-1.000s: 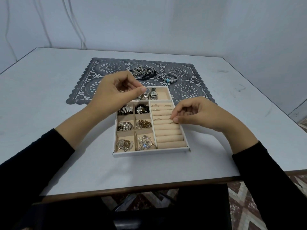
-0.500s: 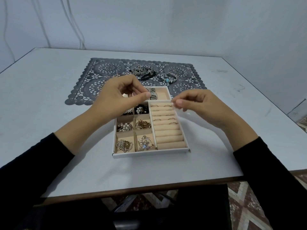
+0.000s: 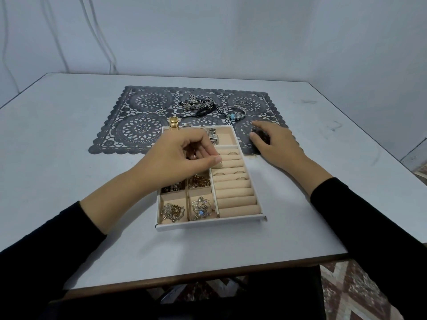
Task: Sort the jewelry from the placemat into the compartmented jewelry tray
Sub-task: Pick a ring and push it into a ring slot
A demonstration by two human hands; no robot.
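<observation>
The white jewelry tray (image 3: 208, 225) with beige compartments sits on the table, overlapping the near edge of the grey lace placemat (image 3: 141, 131). My left hand (image 3: 182, 159) hovers over the tray's middle, its thumb and fingers pinching a small ring (image 3: 219, 160) at the left end of the ring rolls (image 3: 235, 195). My right hand (image 3: 273, 143) rests on the placemat's near right corner beside the tray, fingers spread and holding nothing. On the mat lie a pile of chains (image 3: 198, 104), a blue-beaded bracelet (image 3: 234, 113) and small rings (image 3: 242, 103).
A gold watch (image 3: 173, 124) lies at the tray's far left corner and a silver watch (image 3: 213, 136) in its top compartment. Small earrings (image 3: 143, 102) sit on the mat's far left. The table's front edge (image 3: 208, 274) is close to me; a wall stands behind.
My right hand left the ring rolls, rose, and moved right onto the placemat corner. My left hand shifted right and down to the ring rolls, still pinching the ring.
</observation>
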